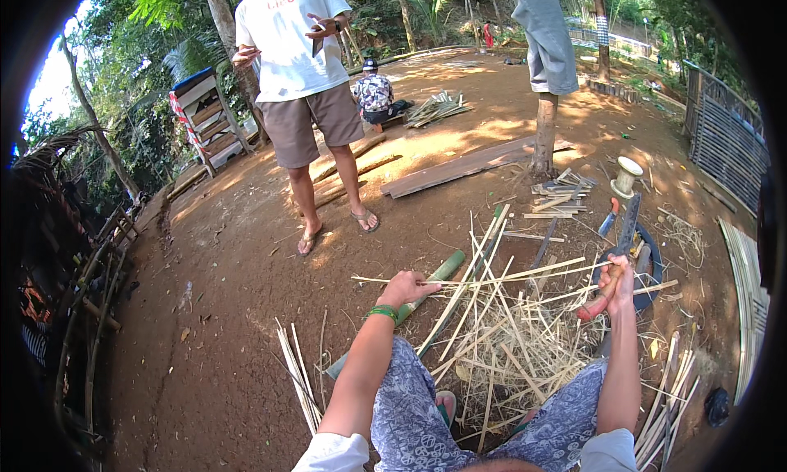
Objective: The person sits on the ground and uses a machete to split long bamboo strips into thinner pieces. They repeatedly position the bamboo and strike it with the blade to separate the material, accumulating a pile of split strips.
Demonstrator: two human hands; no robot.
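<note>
In the head view, a thin bamboo strip [525,276] is pinched by the left hand [402,289] and is stretched across toward the right hand [616,283], over a messy heap of strips and shavings [512,345]. The wooden handle of a big knife [630,224] is gripped tight by the right hand, with the blade pointed up and away. Whether the strip's far end is also held there cannot be told.

The fingers could be cut if the strip is pulled fast and the blade is slipped off it. The strip could be snapped if it is bent too hard. Bare skin could be pricked by thin, sharp edges. The strip could be snagged by the crossed pieces below, and the knife could be knocked against the blue-rimmed tub [653,294] just beside it.
</note>
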